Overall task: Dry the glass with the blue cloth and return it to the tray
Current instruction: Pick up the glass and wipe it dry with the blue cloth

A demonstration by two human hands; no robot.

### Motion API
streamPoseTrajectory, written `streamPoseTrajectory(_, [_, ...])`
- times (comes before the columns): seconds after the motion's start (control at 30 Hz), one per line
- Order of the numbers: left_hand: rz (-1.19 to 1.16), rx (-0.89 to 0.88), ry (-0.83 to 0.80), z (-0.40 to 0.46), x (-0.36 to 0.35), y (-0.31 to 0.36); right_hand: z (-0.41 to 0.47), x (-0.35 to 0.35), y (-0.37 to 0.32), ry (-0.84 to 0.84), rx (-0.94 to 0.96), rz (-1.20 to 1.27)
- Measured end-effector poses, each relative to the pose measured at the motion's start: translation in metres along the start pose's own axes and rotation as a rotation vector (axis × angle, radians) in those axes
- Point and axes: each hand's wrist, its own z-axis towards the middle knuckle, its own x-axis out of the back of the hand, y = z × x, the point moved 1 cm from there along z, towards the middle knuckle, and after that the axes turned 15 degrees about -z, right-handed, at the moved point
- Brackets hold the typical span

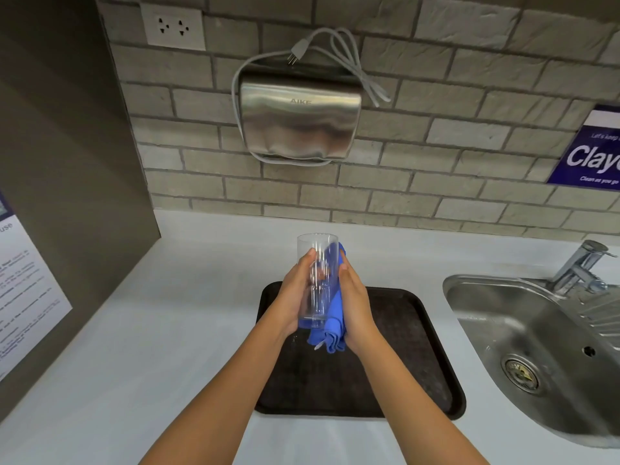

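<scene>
A tall clear glass (317, 263) is held in the air above the dark brown tray (412, 333), its open end pointing away from me. My left hand (295, 293) grips the glass from the left side. My right hand (354, 303) presses the blue cloth (333, 317) against the right side of the glass. The folded cloth hangs down below the base of the glass. The tray lies flat on the white counter with nothing on it.
A steel sink (543, 350) with a tap (580, 266) sits to the right of the tray. On the brick wall hangs a metal hand dryer (300, 119) with a loose cord. A dark side panel with a poster (23, 283) stands left.
</scene>
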Motion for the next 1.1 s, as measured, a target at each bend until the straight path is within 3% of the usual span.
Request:
streamPoseTrajectory(0.2, [0.025,-0.025,0.076,0.001,-0.006,-0.004,-0.001,0.002,0.003,-0.007,0.006,0.039])
streamPoseTrajectory(0.37, [0.413,-0.351,0.211,0.006,-0.004,-0.010,-0.005,0.003,-0.002,0.111,0.128,-0.225])
streamPoseTrajectory(0.47, [0.444,-0.397,0.198,0.001,-0.004,-0.026,-0.011,-0.002,-0.001,0.174,0.230,-0.397])
streamPoseTrajectory(0.57, [0.290,-0.323,0.162,-0.001,-0.006,-0.023,-0.021,-0.009,0.005,0.226,0.306,-0.671])
streamPoseTrajectory(0.7, [0.123,-0.181,0.050,-0.003,0.003,-0.011,-0.043,-0.018,0.017,0.194,0.743,-0.964])
streamPoseTrajectory(0.73, [0.104,-0.157,0.030,-0.006,0.004,-0.011,-0.044,-0.018,0.018,0.190,0.762,-0.961])
streamPoseTrajectory(0.8, [0.075,-0.100,0.005,-0.007,0.007,-0.014,-0.043,-0.016,0.009,0.211,0.608,-0.830])
streamPoseTrajectory(0.97, [0.014,-0.072,-0.042,-0.009,0.007,-0.014,-0.021,-0.002,-0.012,0.075,0.200,-0.253])
streamPoseTrajectory(1.03, [0.001,-0.061,-0.048,-0.008,0.006,-0.013,-0.021,-0.001,-0.013,0.086,0.178,-0.234])
streamPoseTrajectory(1.1, [-0.028,-0.044,-0.033,-0.008,0.003,-0.008,-0.031,-0.007,-0.010,0.132,0.276,-0.359])
